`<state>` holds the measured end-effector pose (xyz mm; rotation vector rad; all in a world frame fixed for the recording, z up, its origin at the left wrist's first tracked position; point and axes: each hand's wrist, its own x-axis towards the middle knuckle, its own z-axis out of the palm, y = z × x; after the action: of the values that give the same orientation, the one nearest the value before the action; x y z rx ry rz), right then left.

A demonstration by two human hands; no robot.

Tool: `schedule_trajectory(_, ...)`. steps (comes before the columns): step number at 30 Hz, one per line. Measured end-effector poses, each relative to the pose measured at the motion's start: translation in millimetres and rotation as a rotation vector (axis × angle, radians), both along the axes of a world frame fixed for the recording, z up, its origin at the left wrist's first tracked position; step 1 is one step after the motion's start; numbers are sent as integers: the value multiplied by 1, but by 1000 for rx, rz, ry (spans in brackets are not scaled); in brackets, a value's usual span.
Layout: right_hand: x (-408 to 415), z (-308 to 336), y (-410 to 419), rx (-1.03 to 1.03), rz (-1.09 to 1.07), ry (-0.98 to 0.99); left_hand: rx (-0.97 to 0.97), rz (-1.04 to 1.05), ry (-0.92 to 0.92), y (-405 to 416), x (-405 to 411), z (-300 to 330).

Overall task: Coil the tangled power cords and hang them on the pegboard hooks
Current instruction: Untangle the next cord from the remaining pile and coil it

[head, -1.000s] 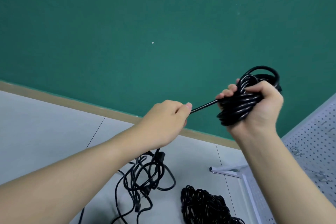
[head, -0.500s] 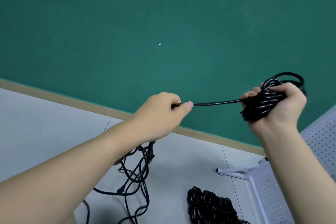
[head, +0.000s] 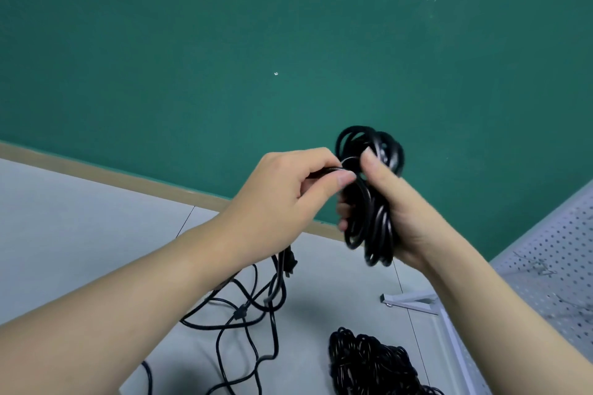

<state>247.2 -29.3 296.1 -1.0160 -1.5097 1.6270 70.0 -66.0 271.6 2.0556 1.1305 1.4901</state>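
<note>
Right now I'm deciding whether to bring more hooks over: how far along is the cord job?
Nothing looks hung: the visible part of the white perforated pegboard carries no cord. In hand: the right hand grips a black coiled cord, while the left hand pinches its loose strand at the coil. Left: loose black cords and a tangled black pile on the floor.

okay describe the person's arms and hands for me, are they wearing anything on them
Both forearms are bare as far as the frame shows, with no sleeves in view. The left hand and right hand wear no gloves; no rings, watch or bands show. Fingernails are short and unpainted.
</note>
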Motion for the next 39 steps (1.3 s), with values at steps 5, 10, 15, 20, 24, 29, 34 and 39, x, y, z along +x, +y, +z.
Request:
schedule_trajectory(5, -13, -8, -15, -77, 337, -84, -49, -16, -144, 5, 0, -3)
schedule_trajectory(10, -13, -24, -14, -228, 245, -87, -96, 6, 13, 13, -9, -4)
schedule_trajectory(15, -9, -24, -10, -310, 360, -168, -78, 87, 232, 17, -19, -2)
schedule_trajectory(20, -4, -20, -7, -473, 518, -158, -30, 115, 257, 21, -24, -2)
schedule_trajectory(24, 0, -12, -6, -503, 606, 0, -169, 65, 26, 25, -27, 4)
schedule_trajectory(29, 11, -1, -3, -444, 599, 262, -510, -92, -186, 30, -29, 4)
schedule_trajectory(34, 26, 10, 4, -373, 555, 491, -446, -88, 25, 26, -24, -4)
schedule_trajectory(39, 40, 16, 8, -341, 473, 619, -224, 29, 554, 32, -29, -14)
